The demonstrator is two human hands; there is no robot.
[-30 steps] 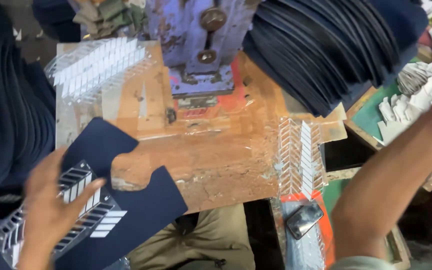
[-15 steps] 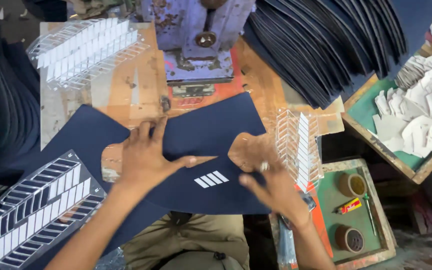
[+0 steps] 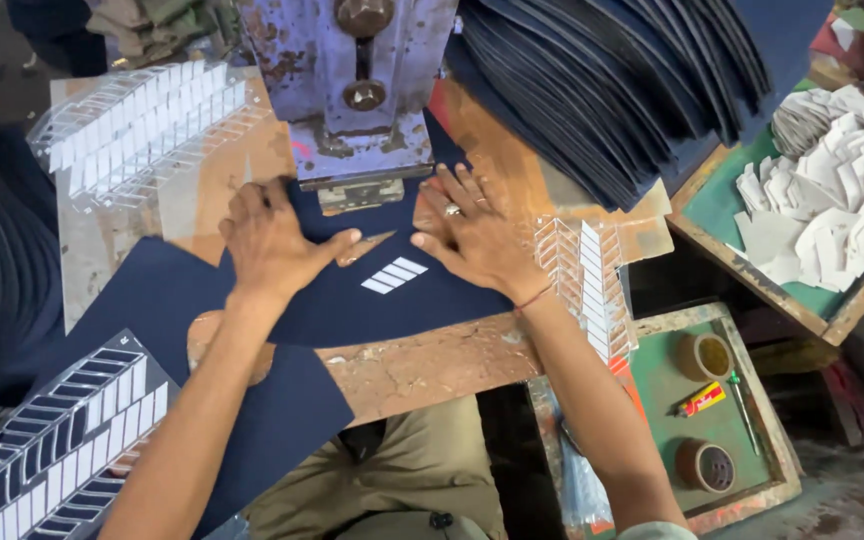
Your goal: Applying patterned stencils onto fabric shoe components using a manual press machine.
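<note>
A dark navy cut piece with three white stripes lies on the worn wooden bench, its far edge under the head of a blue press machine. My left hand presses flat on the piece's left part. On its right part my right hand, wearing a ring, lies flat with fingers spread. Both hands hold the piece down in front of the press foot.
Clear sheets of white stripe stickers lie at the far left, near left and right. A fanned stack of navy pieces sits at the back right. Beside it is a tray of white scraps; a green tray holds tape rolls.
Both hands have pushed the navy piece away from me, so its far edge now sits under the press. The view has shifted slightly.
</note>
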